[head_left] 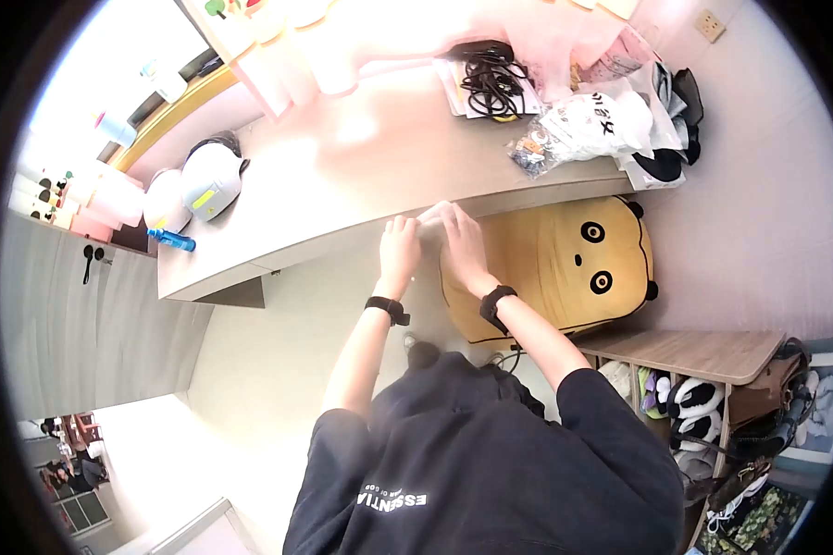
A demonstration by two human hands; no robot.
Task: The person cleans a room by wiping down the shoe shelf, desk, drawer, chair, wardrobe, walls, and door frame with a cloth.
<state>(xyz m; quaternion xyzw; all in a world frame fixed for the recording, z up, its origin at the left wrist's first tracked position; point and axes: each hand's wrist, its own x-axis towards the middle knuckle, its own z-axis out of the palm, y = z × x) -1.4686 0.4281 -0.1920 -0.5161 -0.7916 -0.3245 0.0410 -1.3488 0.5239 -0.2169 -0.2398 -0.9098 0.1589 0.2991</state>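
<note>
Before the front edge of the desk [342, 171], the left hand [399, 254] and right hand [465, 244] sit close together, fingers narrowed on a small pale item [431, 215] that bridges their fingertips; I cannot tell what it is. Holding it from both ends probably keeps so slight a thing steady. Beside the right hand, a yellow bear-faced cover [532, 268] stands partly under the desk, perhaps to save floor room, while tangled cables [493, 86] lie on papers toward the back, presumably out of the way.
</note>
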